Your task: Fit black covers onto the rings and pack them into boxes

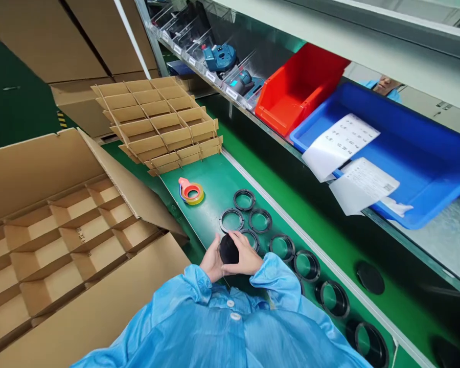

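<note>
Between my two hands, close to my chest, is a black round part (pixel 229 249) with a dark face. My left hand (pixel 212 260) is wrapped against its left side. The fingers of my right hand (pixel 247 254) curl over its top and right edge, with the thumb along the bottom. Just beyond my fingers lie several black rings, among them one ring (pixel 231 210) near the left edge of the green bench top. Another ring (pixel 251 232) is partly hidden behind my right hand. More rings, such as a taller one (pixel 331 292), run down to the right.
A roll of tape (pixel 192 193) lies on the bench (pixel 214 176). Stacked cardboard dividers (pixel 157 120) stand at its far end. Left is an open carton (pixel 138 271) with divided cells. A shelf holds a red bin (pixel 279 105) and a blue tray (pixel 425 133) with papers (pixel 364 184).
</note>
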Demonstrator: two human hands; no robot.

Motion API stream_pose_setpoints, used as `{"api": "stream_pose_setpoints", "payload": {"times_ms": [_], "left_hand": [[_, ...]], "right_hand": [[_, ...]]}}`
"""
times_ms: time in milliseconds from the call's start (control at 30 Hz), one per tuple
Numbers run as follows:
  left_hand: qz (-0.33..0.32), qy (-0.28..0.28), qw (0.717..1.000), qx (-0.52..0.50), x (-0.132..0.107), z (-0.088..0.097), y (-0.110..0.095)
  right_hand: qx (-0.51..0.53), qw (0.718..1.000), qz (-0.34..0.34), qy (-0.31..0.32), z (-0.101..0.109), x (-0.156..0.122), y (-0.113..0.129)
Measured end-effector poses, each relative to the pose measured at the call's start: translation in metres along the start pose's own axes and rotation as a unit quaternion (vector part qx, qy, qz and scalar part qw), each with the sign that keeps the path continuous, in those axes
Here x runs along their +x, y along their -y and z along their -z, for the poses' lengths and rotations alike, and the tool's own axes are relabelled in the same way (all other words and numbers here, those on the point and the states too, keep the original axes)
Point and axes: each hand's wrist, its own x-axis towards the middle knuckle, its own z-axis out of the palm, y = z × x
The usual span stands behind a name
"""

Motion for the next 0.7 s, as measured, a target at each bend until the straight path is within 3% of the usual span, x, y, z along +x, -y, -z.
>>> {"api": "stream_pose_setpoints", "payload": {"times_ms": [100,167,267,367,533,700], "left_hand": [[-0.065,-0.179,0.98,0.054,0.027,0.015,-0.026],[-0.075,-0.233,0.968,0.06,0.043,0.023,-0.041],[-0.064,-0.229,0.97,0.053,0.06,0.029,-0.055],[-0.066,-0.211,0.974,0.046,0.064,0.034,-0.062],[-0.073,-0.218,0.973,0.034,0.053,0.044,-0.072],[-0.046,-0.234,0.97,0.052,0.037,0.053,-0.078]], "right_hand": [[-0.098,0.988,-0.043,-0.113,0.003,0.044,-0.015],[-0.171,0.972,-0.051,-0.152,0.001,0.073,-0.026],[-0.237,0.962,-0.024,-0.135,-0.007,0.106,-0.039],[-0.25,0.962,-0.016,-0.11,-0.022,0.119,-0.044],[-0.231,0.969,-0.014,-0.081,-0.043,0.122,-0.034],[-0.21,0.972,-0.028,-0.1,-0.041,0.151,-0.016]]}}
